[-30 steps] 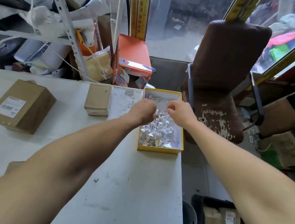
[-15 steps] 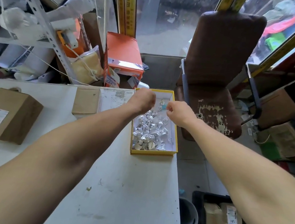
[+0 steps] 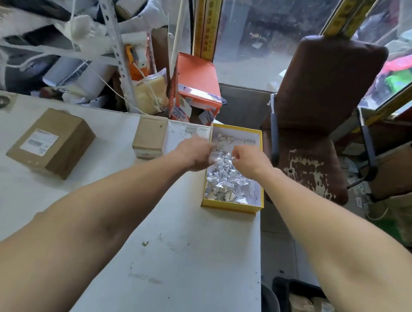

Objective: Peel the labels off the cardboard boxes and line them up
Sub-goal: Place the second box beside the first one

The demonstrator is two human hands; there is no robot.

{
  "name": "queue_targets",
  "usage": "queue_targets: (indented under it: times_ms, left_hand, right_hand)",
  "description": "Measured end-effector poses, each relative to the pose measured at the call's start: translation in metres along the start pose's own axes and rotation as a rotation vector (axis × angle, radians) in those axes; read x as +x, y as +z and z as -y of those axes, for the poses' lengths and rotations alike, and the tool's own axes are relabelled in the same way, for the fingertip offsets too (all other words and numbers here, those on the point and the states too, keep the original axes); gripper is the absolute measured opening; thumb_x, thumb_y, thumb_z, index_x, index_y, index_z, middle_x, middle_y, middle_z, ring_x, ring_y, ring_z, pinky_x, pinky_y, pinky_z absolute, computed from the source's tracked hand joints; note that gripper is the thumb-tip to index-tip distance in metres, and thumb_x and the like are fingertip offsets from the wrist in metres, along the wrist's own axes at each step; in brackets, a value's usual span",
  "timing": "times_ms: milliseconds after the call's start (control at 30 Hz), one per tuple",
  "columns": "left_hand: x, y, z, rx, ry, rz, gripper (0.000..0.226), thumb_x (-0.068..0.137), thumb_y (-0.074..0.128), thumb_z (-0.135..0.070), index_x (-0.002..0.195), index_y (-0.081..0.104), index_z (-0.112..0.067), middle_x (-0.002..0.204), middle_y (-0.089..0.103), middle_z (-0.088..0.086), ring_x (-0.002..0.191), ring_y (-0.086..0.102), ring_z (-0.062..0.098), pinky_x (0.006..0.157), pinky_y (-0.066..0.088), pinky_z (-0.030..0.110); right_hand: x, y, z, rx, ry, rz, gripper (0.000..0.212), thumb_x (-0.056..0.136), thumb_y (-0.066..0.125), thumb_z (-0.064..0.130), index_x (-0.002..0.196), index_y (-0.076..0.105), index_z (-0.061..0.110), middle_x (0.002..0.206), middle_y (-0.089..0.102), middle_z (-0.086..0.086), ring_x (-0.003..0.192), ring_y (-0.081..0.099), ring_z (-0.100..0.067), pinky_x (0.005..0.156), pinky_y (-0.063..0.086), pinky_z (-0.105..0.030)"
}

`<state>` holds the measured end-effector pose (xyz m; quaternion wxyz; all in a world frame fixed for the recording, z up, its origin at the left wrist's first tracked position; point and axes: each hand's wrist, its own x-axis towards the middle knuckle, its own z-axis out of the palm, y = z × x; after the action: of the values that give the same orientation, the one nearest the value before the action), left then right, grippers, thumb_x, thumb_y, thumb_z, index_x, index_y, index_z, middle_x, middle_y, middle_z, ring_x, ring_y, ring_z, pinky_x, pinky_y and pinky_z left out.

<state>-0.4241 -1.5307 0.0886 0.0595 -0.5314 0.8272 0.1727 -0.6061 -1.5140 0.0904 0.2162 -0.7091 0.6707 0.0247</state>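
Item 1, at 9 o'clock on the worn white tabletop (image 3: 105,221): a squat brown cardboard box with a white printed label (image 3: 52,142), matt, square-edged, the label not yet peeled off its top face. It lies well apart from both hands, nearer the left.

Item 2, at 11 o'clock: a smaller brown cardboard box (image 3: 149,136) with a white paper-covered face turned to its right, just beside the left wrist.

Item 3: the left hand (image 3: 194,154), fingers curled at the tray's left rim. They appear to pinch a crumpled scrap, but blur hides the contact, so the hold cannot be told for certain.

Item 4, at 12 o'clock: a shallow yellow cardboard tray with a white inside (image 3: 230,206), long axis running away from the person, set at the table's right edge. It holds a heap of crumpled white peeled labels (image 3: 225,181), glossy, creased, printed in black.

Item 5: the right hand (image 3: 247,159), fingers bent over the heap, seemingly pinching the same scrap from the other side; equally unclear.

Judgement: the scrap sits directly above the tray, so letting go should drop it in. The labelled box then lies at 9 o'clock, within the left arm's easier reach.

Item 6, at 2 o'clock off the table: a brown leatherette chair with a flaking seat (image 3: 318,132).
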Motion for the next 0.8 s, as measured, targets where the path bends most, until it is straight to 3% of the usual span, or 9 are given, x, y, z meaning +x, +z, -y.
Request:
queue_targets:
  times_ms: [67, 167, 367, 500, 600, 700, 800]
  left_hand:
    - [-0.024, 0.006, 0.022, 0.040, -0.046, 0.019, 0.046, 0.091, 0.057, -0.047, 0.125, 0.060, -0.016, 0.123, 0.062, 0.011, 0.116, 0.052, 0.032, 0.093, 0.049, 0.044]
    - [-0.067, 0.014, 0.059, 0.015, -0.135, 0.051, 0.059, 0.086, 0.061, -0.050, 0.137, 0.052, -0.020, 0.134, 0.056, 0.009, 0.121, 0.051, 0.031, 0.097, 0.048, 0.043]
    - [-0.185, 0.045, 0.155, -0.027, -0.357, 0.095, 0.071, 0.082, 0.062, -0.054, 0.143, 0.043, -0.023, 0.143, 0.047, 0.009, 0.130, 0.041, 0.032, 0.104, 0.042, 0.046]
    - [-0.249, 0.064, 0.208, -0.100, -0.450, 0.140, 0.085, 0.077, 0.067, -0.059, 0.147, 0.035, -0.023, 0.154, 0.030, 0.011, 0.140, 0.027, 0.032, 0.110, 0.036, 0.047]
    - [-0.288, 0.069, 0.234, -0.166, -0.434, 0.151, 0.092, 0.076, 0.070, -0.062, 0.150, 0.029, -0.026, 0.160, 0.020, 0.010, 0.144, 0.019, 0.034, 0.114, 0.030, 0.049]
    - [-0.322, 0.077, 0.255, -0.260, -0.368, 0.127, 0.108, 0.069, 0.075, -0.065, 0.154, 0.017, -0.032, 0.162, 0.012, 0.008, 0.147, 0.014, 0.033, 0.116, 0.028, 0.051]
    - [-0.345, 0.089, 0.278, -0.324, -0.293, 0.207, 0.128, 0.058, 0.084, -0.060, 0.153, 0.000, -0.042, 0.163, 0.004, 0.008, 0.146, 0.021, 0.034, 0.113, 0.034, 0.050]
  right_hand:
    - [0.000, 0.009, 0.031, -0.010, -0.052, -0.005, 0.021, 0.090, 0.050, 0.014, 0.108, 0.062, 0.014, 0.109, 0.065, -0.009, 0.097, 0.058, -0.027, 0.077, 0.048, -0.034]
    - [0.000, 0.030, 0.081, 0.003, -0.109, 0.022, 0.022, 0.089, 0.052, 0.017, 0.108, 0.062, 0.017, 0.108, 0.065, -0.007, 0.095, 0.059, -0.025, 0.080, 0.052, -0.036]
    - [-0.022, 0.089, 0.191, 0.001, -0.286, 0.174, 0.029, 0.089, 0.050, 0.019, 0.115, 0.061, 0.018, 0.118, 0.061, -0.007, 0.105, 0.056, -0.028, 0.076, 0.041, -0.030]
    - [-0.051, 0.127, 0.249, 0.025, -0.302, 0.232, 0.032, 0.091, 0.048, 0.020, 0.122, 0.056, 0.018, 0.120, 0.060, -0.008, 0.104, 0.056, -0.027, 0.080, 0.047, -0.033]
    - [-0.074, 0.147, 0.277, 0.030, -0.263, 0.276, 0.038, 0.093, 0.049, 0.024, 0.131, 0.047, 0.019, 0.117, 0.061, -0.010, 0.101, 0.056, -0.028, 0.077, 0.044, -0.034]
    - [-0.098, 0.167, 0.300, 0.026, -0.215, 0.291, 0.053, 0.092, 0.054, 0.037, 0.140, 0.036, 0.023, 0.115, 0.063, -0.010, 0.102, 0.057, -0.028, 0.084, 0.048, -0.038]
    - [-0.125, 0.184, 0.323, 0.056, -0.202, 0.330, 0.077, 0.089, 0.057, 0.054, 0.151, 0.017, 0.032, 0.128, 0.059, -0.010, 0.116, 0.054, -0.029, 0.092, 0.045, -0.036]
